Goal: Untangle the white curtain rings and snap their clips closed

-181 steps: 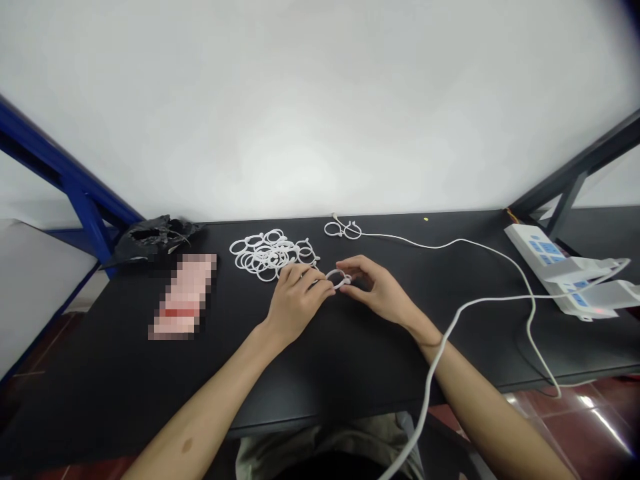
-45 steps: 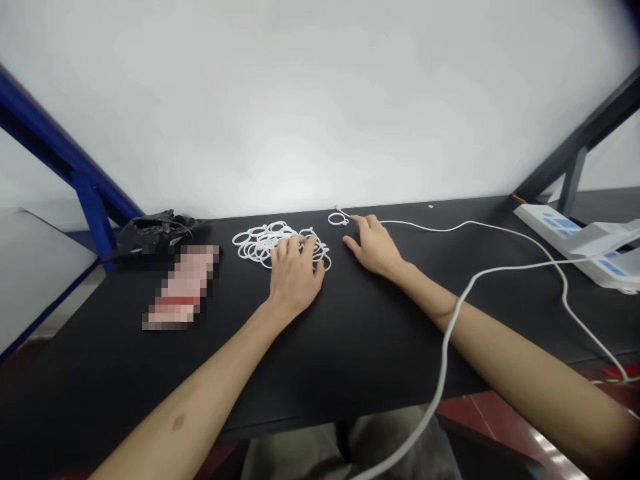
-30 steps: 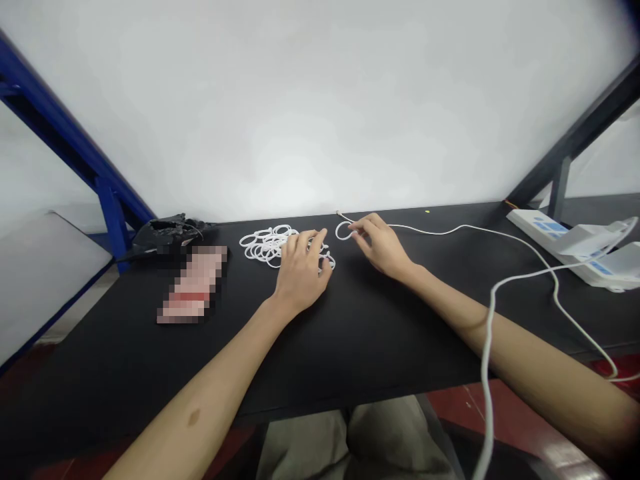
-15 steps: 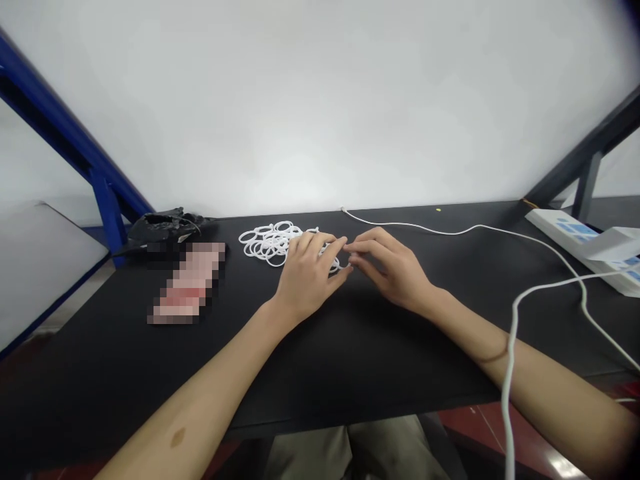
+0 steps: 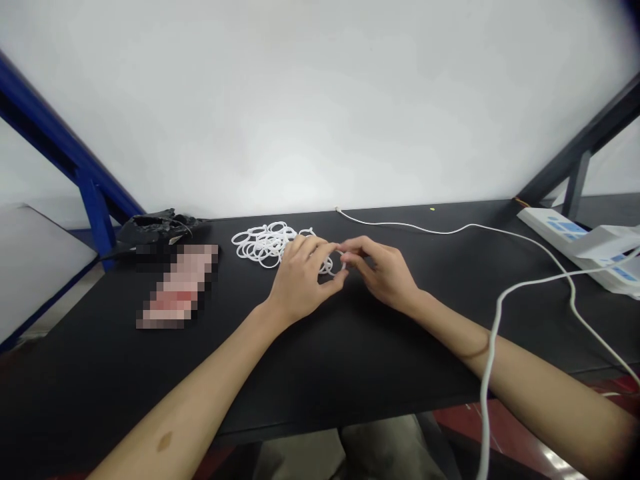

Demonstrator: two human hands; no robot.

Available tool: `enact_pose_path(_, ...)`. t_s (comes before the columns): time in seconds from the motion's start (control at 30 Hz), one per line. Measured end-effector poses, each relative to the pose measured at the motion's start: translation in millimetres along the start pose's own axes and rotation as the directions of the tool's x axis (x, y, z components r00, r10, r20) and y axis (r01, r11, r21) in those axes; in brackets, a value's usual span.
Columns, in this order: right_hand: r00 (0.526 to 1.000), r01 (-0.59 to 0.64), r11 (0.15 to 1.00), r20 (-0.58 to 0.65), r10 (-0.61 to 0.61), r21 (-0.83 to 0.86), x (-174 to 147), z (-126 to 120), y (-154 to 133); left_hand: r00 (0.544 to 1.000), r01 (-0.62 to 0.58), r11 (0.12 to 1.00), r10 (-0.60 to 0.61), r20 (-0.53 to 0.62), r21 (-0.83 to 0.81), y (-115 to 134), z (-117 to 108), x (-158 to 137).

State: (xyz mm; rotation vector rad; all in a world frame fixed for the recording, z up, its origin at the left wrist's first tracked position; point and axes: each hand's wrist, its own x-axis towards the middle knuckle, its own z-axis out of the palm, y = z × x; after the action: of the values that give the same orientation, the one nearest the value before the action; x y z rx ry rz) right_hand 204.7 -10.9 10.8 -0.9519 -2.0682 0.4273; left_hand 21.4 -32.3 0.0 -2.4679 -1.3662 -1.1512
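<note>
A heap of thin white loops, which look like cable ties closed into rings, lies on the black table. My left hand is at the right side of the heap, its thumb and fingertips curved around one white cable tie loop and touching it. My right hand pinches the same loop's right edge between thumb and fingers. Fingertips of both hands meet there and partly hide the loop.
A blurred-out pinkish rectangle and a crumpled black plastic bag lie left. White cable crosses the table behind and over my right forearm. A white-and-blue box stands right. A white wall rises behind.
My left thumb and index finger have spread apart around the loop, which now shows between them. My right fingers have closed in on its edge. The view has shifted slightly.
</note>
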Motion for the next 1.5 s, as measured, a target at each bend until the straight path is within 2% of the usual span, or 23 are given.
enact_pose_path(0.13,0.995,-0.098,0.995,0.008,0.099,-0.030,5.9,-1.3,14.7,0.995,0.094,0.983,-0.089,-0.037,0.157,-15.9,2.8,-0.4)
enact_pose_path(0.23,0.991,-0.129,0.973,0.007,0.133,-0.191,6.1,-2.7,27.7,0.991,0.126,0.963,-0.135,0.019,0.237,-28.6,4.9,-1.4)
enact_pose_path(0.4,0.972,-0.178,0.905,0.077,0.224,-0.386,1.5,-2.6,40.5,0.987,0.144,0.961,-0.158,0.042,0.237,-35.6,4.8,-2.8)
enact_pose_path(0.63,0.965,-0.156,0.886,0.125,0.231,-0.436,-1.0,-2.6,42.8,0.988,0.111,0.974,-0.130,0.085,0.199,-30.2,-0.4,-2.3)
enact_pose_path(0.8,0.962,-0.139,0.884,0.151,0.227,-0.447,-0.8,-3.3,43.6,0.997,0.025,0.997,-0.030,0.065,0.074,-17.7,-7.0,-0.7)
enact_pose_path(0.9,0.966,-0.103,0.879,0.163,0.200,-0.466,-0.5,-4.0,44.2,0.978,-0.095,0.992,0.109,0.177,-0.085,0.4,-8.4,-3.4)
enact_pose_path(1.03,0.964,-0.086,0.870,0.181,0.197,-0.486,-0.3,-5.3,43.0,0.902,-0.173,0.959,0.245,0.355,-0.223,23.6,-4.3,-9.4)
enact_pose_path(1.13,0.962,-0.078,0.873,0.194,0.192,-0.481,-0.4,-6.1,42.2,0.866,-0.138,0.953,0.248,0.434,-0.271,29.3,-2.2,-11.7)
enact_pose_path(1.23,0.965,-0.071,0.877,0.191,0.181,-0.475,-0.7,-6.4,42.5,0.870,-0.099,0.956,0.218,0.442,-0.277,26.5,-3.0,-11.7)
enact_pose_path(1.5,0.966,-0.047,0.879,0.204,0.161,-0.475,-1.0,-7.5,42.4,0.874,-0.089,0.959,0.205,0.441,-0.268,23.2,-3.6,-11.0)
